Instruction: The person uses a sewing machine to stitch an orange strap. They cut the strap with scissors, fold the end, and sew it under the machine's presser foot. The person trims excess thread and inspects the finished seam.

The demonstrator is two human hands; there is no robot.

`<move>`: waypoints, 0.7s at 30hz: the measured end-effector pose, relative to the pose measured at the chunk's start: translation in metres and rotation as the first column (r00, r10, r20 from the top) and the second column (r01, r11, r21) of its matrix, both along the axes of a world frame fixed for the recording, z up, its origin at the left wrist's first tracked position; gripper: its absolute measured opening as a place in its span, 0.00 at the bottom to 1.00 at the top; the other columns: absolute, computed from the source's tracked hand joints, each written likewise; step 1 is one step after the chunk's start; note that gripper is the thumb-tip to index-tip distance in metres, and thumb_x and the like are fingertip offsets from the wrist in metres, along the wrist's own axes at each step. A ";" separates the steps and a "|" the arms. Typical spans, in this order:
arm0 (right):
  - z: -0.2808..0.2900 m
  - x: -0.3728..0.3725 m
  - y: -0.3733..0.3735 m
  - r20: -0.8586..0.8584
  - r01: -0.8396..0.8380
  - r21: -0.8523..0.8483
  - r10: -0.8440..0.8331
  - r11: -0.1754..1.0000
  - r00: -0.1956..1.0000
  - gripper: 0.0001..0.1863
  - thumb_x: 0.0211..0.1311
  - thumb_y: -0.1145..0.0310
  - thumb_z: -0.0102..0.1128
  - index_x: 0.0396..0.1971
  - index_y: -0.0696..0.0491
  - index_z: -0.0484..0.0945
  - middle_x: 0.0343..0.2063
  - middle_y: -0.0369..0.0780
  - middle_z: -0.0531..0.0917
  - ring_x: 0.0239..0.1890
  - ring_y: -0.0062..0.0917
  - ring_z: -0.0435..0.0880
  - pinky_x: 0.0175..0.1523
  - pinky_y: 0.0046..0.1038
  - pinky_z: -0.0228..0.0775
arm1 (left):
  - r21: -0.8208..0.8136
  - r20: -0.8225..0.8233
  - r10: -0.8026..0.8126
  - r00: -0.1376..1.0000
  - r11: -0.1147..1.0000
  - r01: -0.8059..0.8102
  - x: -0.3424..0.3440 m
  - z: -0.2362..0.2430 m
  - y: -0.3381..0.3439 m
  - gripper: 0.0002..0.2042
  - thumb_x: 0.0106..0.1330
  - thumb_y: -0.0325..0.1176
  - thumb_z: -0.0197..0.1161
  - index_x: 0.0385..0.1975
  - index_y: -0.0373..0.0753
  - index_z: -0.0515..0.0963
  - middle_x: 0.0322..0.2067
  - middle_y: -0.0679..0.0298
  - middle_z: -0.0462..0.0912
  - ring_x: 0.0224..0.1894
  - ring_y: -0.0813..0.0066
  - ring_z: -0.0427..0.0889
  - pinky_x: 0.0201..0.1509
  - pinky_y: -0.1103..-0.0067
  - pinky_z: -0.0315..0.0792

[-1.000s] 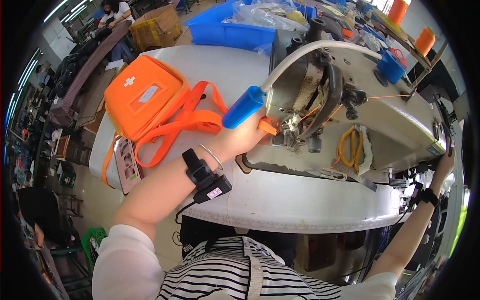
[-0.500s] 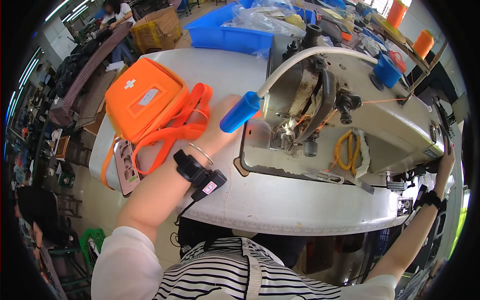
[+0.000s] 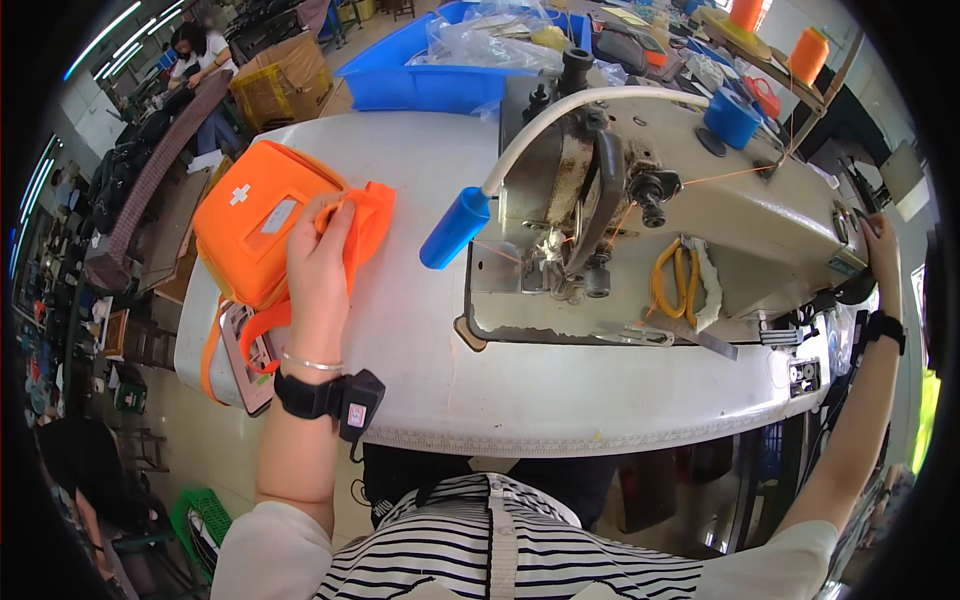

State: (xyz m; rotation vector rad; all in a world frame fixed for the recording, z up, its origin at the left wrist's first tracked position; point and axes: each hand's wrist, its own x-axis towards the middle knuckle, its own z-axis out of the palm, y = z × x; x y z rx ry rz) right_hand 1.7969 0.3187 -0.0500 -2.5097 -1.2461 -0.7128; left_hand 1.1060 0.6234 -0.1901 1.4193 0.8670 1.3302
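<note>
My left hand (image 3: 318, 255) is closed on an orange strap (image 3: 370, 215) beside an orange pouch (image 3: 235, 220) marked with a white cross, lying on the pale worktable (image 3: 400, 380). An orange loop hangs over the table's left end by a pink-framed flat object (image 3: 245, 350). My right hand (image 3: 880, 250) grips the handwheel (image 3: 858, 285) at the right end of a metal sewing machine (image 3: 775, 230). A bent white tube with a blue tip (image 3: 455, 228) arches before the needle area, where orange thread runs. Yellow-handled snips (image 3: 675, 282) rest on the machine bed.
Behind the table are a blue plastic tray (image 3: 400, 85) holding bags and orange thread cones (image 3: 806, 58) on a stand. At left are a cardboard box (image 3: 275, 80), a co-worker (image 3: 200, 65) at a bench, and a green basket (image 3: 188, 530) on the floor.
My left hand has pulled the strap away from the needle area, moving left to the pouch, where the strap is now bunched in it. My right hand stays at the machine's right end.
</note>
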 end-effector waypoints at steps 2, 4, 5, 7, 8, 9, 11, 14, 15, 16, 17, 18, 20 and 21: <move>0.002 -0.103 0.025 0.274 -0.069 0.309 -0.019 0.949 0.962 0.18 0.65 0.56 0.57 0.41 0.57 0.77 0.37 0.46 0.81 0.37 0.35 0.79 0.45 0.31 0.69 | -0.048 -0.006 0.027 1.000 0.998 -0.027 -0.011 0.008 -0.022 0.06 0.68 0.27 0.54 0.37 0.32 0.75 0.32 0.72 0.74 0.36 0.88 0.69 0.43 0.88 0.64; -0.024 -0.224 0.018 0.018 -0.067 0.532 0.067 0.844 0.998 0.12 0.66 0.63 0.57 0.41 0.55 0.78 0.36 0.39 0.80 0.35 0.23 0.76 0.39 0.24 0.69 | -0.045 -0.074 -0.082 0.994 0.996 0.079 -0.012 0.006 -0.042 0.05 0.68 0.26 0.55 0.37 0.32 0.75 0.31 0.72 0.73 0.36 0.88 0.68 0.41 0.87 0.64; -0.057 -0.290 0.027 -0.170 -0.032 0.483 0.130 0.875 0.977 0.07 0.63 0.71 0.58 0.40 0.54 0.78 0.37 0.37 0.79 0.36 0.19 0.74 0.38 0.22 0.68 | -0.041 -0.127 -0.112 0.986 0.993 0.107 -0.017 0.006 -0.052 0.05 0.67 0.26 0.55 0.37 0.32 0.75 0.31 0.72 0.73 0.35 0.88 0.68 0.41 0.87 0.64; -0.090 -0.383 0.041 -0.234 -0.543 0.177 0.571 0.821 0.787 0.14 0.51 0.80 0.63 0.40 0.54 0.79 0.39 0.43 0.78 0.44 0.34 0.77 0.49 0.32 0.70 | -0.005 -0.185 -0.178 0.966 0.984 0.180 -0.022 0.004 -0.066 0.04 0.66 0.26 0.56 0.36 0.33 0.76 0.30 0.71 0.73 0.34 0.87 0.69 0.39 0.87 0.63; -0.103 -0.412 0.048 -0.310 -0.557 0.034 0.539 0.830 0.783 0.17 0.50 0.78 0.64 0.44 0.56 0.77 0.45 0.46 0.76 0.51 0.42 0.74 0.56 0.37 0.67 | 0.006 -0.225 -0.218 0.949 0.974 0.226 -0.022 0.002 -0.071 0.04 0.66 0.26 0.57 0.36 0.33 0.77 0.30 0.71 0.73 0.34 0.86 0.69 0.38 0.87 0.63; -0.112 -0.428 0.055 -0.407 -0.565 -0.015 0.511 0.825 0.757 0.21 0.51 0.76 0.64 0.48 0.57 0.75 0.52 0.47 0.73 0.56 0.43 0.71 0.58 0.39 0.66 | 0.013 -0.203 -0.234 0.951 0.970 0.241 -0.021 0.000 -0.076 0.04 0.66 0.25 0.57 0.36 0.32 0.77 0.29 0.71 0.72 0.33 0.86 0.68 0.38 0.87 0.62; -0.132 -0.432 0.057 -0.394 -0.562 -0.074 0.494 0.824 0.775 0.21 0.52 0.75 0.64 0.48 0.56 0.75 0.49 0.43 0.74 0.52 0.41 0.73 0.55 0.39 0.67 | 0.029 -0.144 -0.286 0.947 0.956 0.293 -0.017 0.000 -0.083 0.05 0.66 0.25 0.56 0.34 0.32 0.78 0.29 0.70 0.72 0.31 0.86 0.68 0.36 0.87 0.61; -0.145 -0.432 0.056 -0.322 -0.555 -0.088 0.504 0.827 0.802 0.14 0.51 0.76 0.62 0.40 0.56 0.78 0.38 0.39 0.76 0.43 0.35 0.76 0.50 0.37 0.68 | 0.043 -0.146 -0.304 0.941 0.949 0.313 -0.019 -0.002 -0.086 0.03 0.64 0.23 0.59 0.34 0.32 0.78 0.29 0.71 0.71 0.29 0.86 0.67 0.35 0.87 0.61; -0.148 -0.431 0.056 -0.265 -0.542 -0.116 0.500 0.832 0.825 0.13 0.51 0.76 0.62 0.40 0.56 0.78 0.37 0.39 0.77 0.42 0.35 0.76 0.50 0.36 0.68 | 0.046 -0.137 -0.303 0.943 0.949 0.311 -0.019 -0.003 -0.087 0.03 0.64 0.23 0.60 0.34 0.32 0.78 0.28 0.71 0.71 0.29 0.86 0.67 0.35 0.87 0.61; -0.150 -0.431 0.056 -0.206 -0.527 -0.144 0.495 0.838 0.844 0.12 0.51 0.77 0.61 0.39 0.56 0.79 0.36 0.39 0.77 0.42 0.35 0.76 0.49 0.36 0.68 | 0.031 -0.108 -0.308 0.945 0.949 0.312 -0.020 -0.005 -0.088 0.03 0.64 0.24 0.61 0.34 0.32 0.78 0.29 0.70 0.71 0.29 0.86 0.67 0.34 0.86 0.61; -0.150 -0.431 0.056 -0.145 -0.509 -0.172 0.489 0.844 0.860 0.11 0.51 0.77 0.61 0.38 0.56 0.79 0.34 0.39 0.78 0.41 0.35 0.76 0.49 0.35 0.68 | 0.017 -0.079 -0.312 0.947 0.949 0.314 -0.021 -0.008 -0.088 0.04 0.64 0.26 0.62 0.34 0.32 0.78 0.29 0.70 0.72 0.29 0.86 0.67 0.34 0.86 0.62; -0.146 -0.435 0.059 -0.114 -0.514 -0.113 0.503 0.850 0.857 0.11 0.53 0.77 0.60 0.39 0.56 0.79 0.33 0.39 0.78 0.39 0.33 0.76 0.47 0.34 0.68 | 0.001 -0.049 -0.309 0.950 0.951 0.310 -0.022 -0.010 -0.089 0.05 0.65 0.27 0.62 0.34 0.32 0.79 0.29 0.70 0.72 0.29 0.85 0.67 0.33 0.86 0.62; -0.136 -0.450 0.068 -0.054 -0.522 0.007 0.522 0.853 0.851 0.10 0.57 0.77 0.57 0.40 0.55 0.79 0.29 0.39 0.77 0.35 0.29 0.77 0.42 0.30 0.68 | 0.031 -0.057 -0.279 0.959 0.959 0.281 -0.022 -0.013 -0.089 0.04 0.65 0.26 0.62 0.34 0.32 0.79 0.29 0.70 0.73 0.28 0.86 0.67 0.33 0.87 0.62; -0.137 -0.462 0.071 -0.320 -0.526 0.164 0.550 0.834 0.772 0.10 0.60 0.77 0.55 0.42 0.55 0.78 0.28 0.38 0.77 0.32 0.26 0.76 0.39 0.28 0.67 | 0.042 -0.059 -0.268 0.962 0.962 0.270 -0.022 -0.015 -0.090 0.04 0.65 0.26 0.62 0.34 0.32 0.79 0.28 0.70 0.73 0.28 0.86 0.67 0.33 0.87 0.61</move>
